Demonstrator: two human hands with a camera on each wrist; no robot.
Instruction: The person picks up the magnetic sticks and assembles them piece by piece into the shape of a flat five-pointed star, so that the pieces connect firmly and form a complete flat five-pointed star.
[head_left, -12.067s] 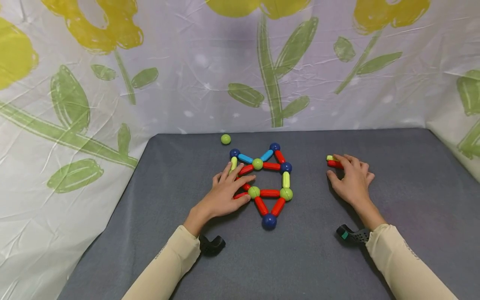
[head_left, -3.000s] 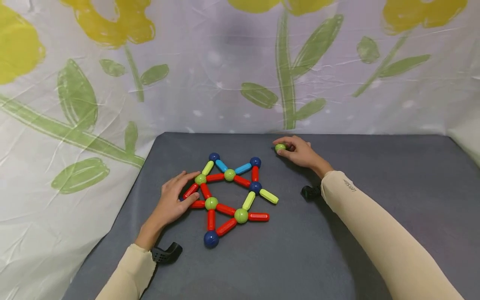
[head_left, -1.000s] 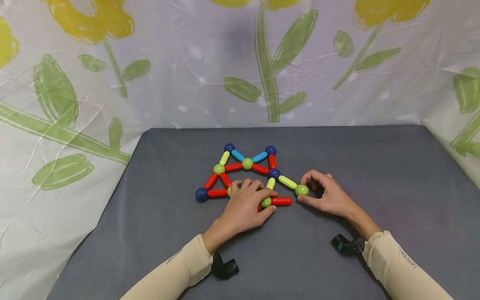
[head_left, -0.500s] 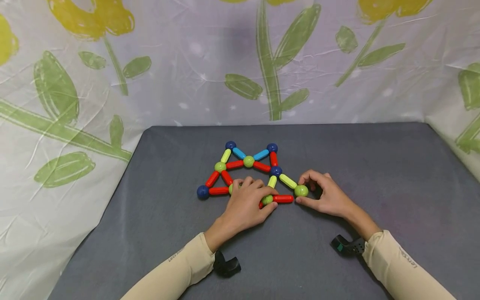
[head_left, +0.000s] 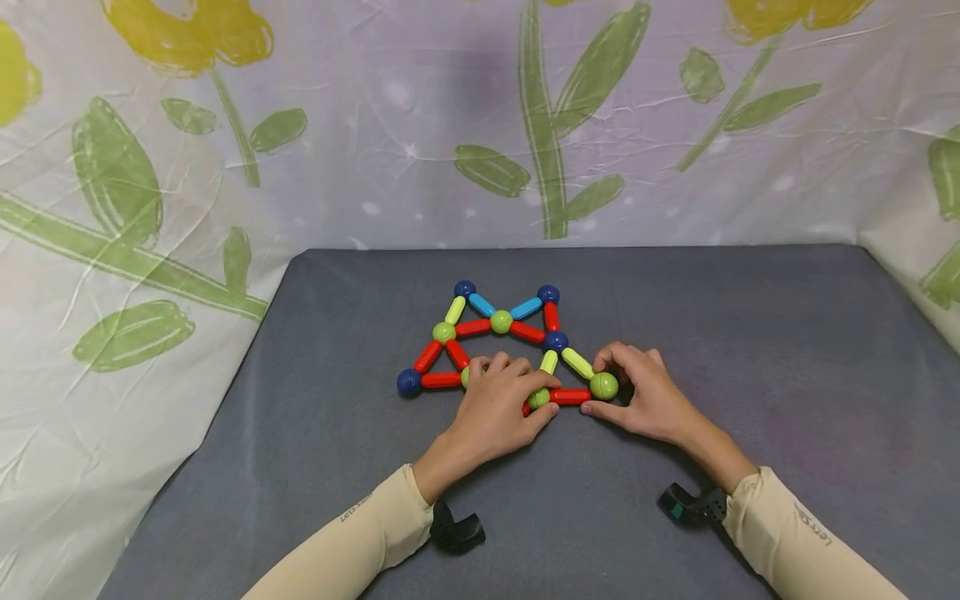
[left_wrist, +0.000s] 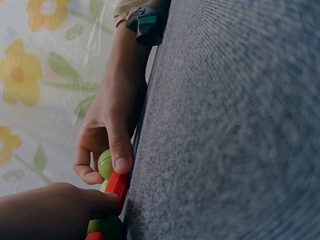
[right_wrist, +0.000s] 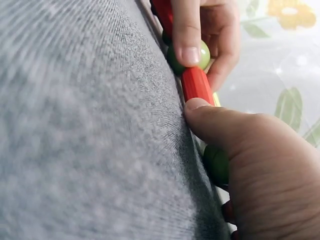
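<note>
A flat figure of magnetic rods and balls lies on the dark grey cloth. My left hand (head_left: 491,408) rests over its front part, thumb and index finger pinching a green ball (head_left: 538,397); the palm hides pieces beneath. From that ball a red rod (head_left: 571,397) runs right to another green ball (head_left: 603,386), where a yellow-green rod (head_left: 577,363) also ends. My right hand (head_left: 652,396) pinches around this second ball, its thumb on the red rod's end, as the right wrist view's red rod (right_wrist: 197,85) shows.
Blue balls, such as the left corner one (head_left: 409,382), and a green ball (head_left: 501,322) join the figure's other red, blue and yellow-green rods. Behind the table (head_left: 750,300) hangs a flower-printed cloth (head_left: 360,150). A black wrist camera (head_left: 459,532) sits below the left hand.
The once-loose green ball came from the back to the yellow-green rod's end. Over the last second the red rod's free end has met it. Two rods earlier loose at right are now joined on.
</note>
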